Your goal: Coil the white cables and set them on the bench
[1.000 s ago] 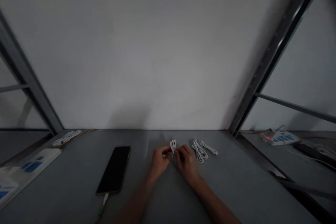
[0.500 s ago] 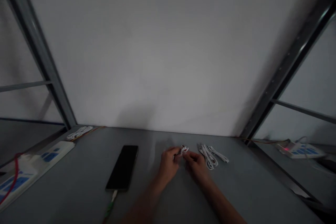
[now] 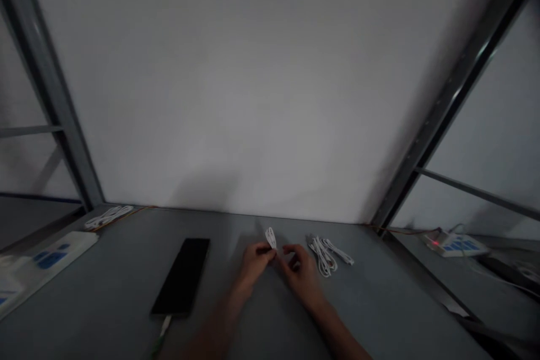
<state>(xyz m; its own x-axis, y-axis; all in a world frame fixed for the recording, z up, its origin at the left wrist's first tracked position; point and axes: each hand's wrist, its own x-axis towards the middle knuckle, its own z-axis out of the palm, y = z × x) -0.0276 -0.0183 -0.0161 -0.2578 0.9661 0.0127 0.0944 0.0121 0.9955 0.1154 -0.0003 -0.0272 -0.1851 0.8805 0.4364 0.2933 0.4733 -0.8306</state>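
Observation:
My left hand (image 3: 255, 261) is closed on a small coiled white cable (image 3: 270, 237), whose loops stand up above the fingertips. Close by on the right is my right hand (image 3: 301, 273), its thumb and curled forefinger apart with a gap between them. The thumb tip comes near the base of the coil; whether it touches is unclear. Just beyond the right hand, bundled white cables (image 3: 324, 256) lie on the grey tabletop (image 3: 379, 292).
A black phone (image 3: 182, 275) lies at left with a cable plugged into its near end. Power strips (image 3: 54, 259) sit at both sides. Another white cable bundle (image 3: 108, 216) rests at the back left. Metal posts (image 3: 442, 107) and a pale wall (image 3: 253, 84) bound the table.
The right fingers have parted from the coil, which both hands gripped before. The coil now stands upright in the left hand. The whole view has shifted slightly.

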